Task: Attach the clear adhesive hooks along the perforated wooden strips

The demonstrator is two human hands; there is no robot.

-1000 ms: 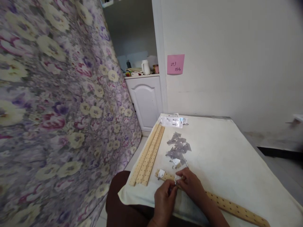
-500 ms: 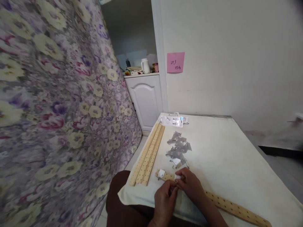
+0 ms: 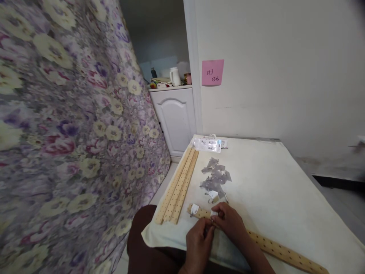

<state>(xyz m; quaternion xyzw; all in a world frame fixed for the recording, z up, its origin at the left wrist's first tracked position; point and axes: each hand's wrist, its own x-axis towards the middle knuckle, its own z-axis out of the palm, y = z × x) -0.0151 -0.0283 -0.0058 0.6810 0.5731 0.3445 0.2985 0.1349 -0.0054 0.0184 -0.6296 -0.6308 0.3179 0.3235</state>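
A long wooden strip with rows of holes (image 3: 285, 249) lies slanting along the near side of the cloth-covered table, running under my hands. My right hand (image 3: 232, 224) is closed, its thumb and forefinger pinching a small white card (image 3: 213, 214) over the strip. Close against it, my left hand (image 3: 199, 239) is also closed, fingertips together at the strip's near edge; what they hold is too small to make out. Near the strip's left end sits another white card (image 3: 194, 209) with a small metal piece hanging below it.
Several perforated wooden strips (image 3: 178, 190) lie side by side along the table's left edge. Small grey plastic bags (image 3: 216, 179) are piled beyond my hands, with a white card (image 3: 213, 196) beside them. Clear packaging (image 3: 207, 145) lies at the far edge. A floral curtain (image 3: 71, 152) hangs at left.
Both hands stay almost in place, fingertips still together at the small white card on the strip. The view has shifted slightly.
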